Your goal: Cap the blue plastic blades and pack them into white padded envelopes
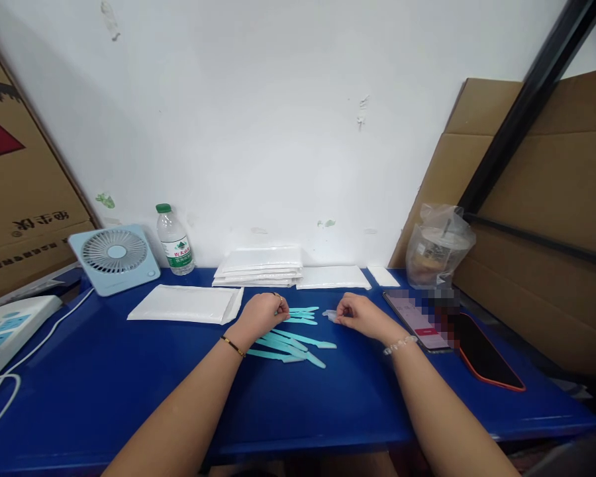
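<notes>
Several teal eyebrow razors [283, 344] with pale blade ends lie loosely fanned on the blue table. My left hand [264, 315] is closed in a pinch at the handle ends of the upper group of razors [305, 315], whose blade ends point right. Its fingertips partly hide those handles. To the right of the razors, my right hand [361, 317] pinches a small translucent plastic piece [330, 315], possibly a bag or sleeve, just above the table. A gap separates it from the razor tips.
White padded envelopes [258, 265] are stacked by the wall, with another envelope [183, 303] at left. A fan [114, 258] and water bottle [175, 242] stand back left. Two phones [420, 321] [487, 351] and a bagged cup [437, 248] sit right. A power strip [17, 324] is far left.
</notes>
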`<state>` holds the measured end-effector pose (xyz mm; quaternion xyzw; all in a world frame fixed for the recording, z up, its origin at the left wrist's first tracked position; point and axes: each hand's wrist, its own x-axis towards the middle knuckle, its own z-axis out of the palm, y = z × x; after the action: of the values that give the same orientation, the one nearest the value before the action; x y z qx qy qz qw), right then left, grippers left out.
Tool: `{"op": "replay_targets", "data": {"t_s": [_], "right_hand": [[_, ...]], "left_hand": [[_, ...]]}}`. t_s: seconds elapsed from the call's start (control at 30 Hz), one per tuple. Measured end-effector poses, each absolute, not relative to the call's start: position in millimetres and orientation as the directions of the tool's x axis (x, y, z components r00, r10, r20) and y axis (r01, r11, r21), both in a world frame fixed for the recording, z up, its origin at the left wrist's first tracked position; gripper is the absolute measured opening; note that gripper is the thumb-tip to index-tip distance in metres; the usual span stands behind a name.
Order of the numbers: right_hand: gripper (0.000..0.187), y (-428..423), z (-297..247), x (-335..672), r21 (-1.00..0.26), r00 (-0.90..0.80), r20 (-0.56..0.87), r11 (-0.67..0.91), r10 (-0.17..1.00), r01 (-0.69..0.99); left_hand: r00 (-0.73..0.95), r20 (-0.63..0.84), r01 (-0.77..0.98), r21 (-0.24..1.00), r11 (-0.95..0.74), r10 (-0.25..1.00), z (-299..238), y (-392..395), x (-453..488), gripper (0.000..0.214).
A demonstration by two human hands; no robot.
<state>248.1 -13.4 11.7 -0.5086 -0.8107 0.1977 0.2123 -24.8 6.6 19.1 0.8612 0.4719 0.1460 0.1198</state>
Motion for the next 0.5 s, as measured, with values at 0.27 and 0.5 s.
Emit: {"op": "replay_targets", "data": {"t_s": [0.27, 0.5], "right_hand": [[0.018, -31, 16, 219, -0.514, -0.63, 0.049, 0.561, 0.775, 0.65], [0.01, -22, 13, 230, -0.516, -0.528, 0.095, 0.495, 0.844, 0.699]], "left_hand": [[0.678, 0.066, 0.639, 0.44, -0.631, 0.733, 18, -5, -15, 0.027], [0.636, 0.055, 0.701, 0.376, -0.606, 0.77, 19, -2, -13, 0.018]]}}
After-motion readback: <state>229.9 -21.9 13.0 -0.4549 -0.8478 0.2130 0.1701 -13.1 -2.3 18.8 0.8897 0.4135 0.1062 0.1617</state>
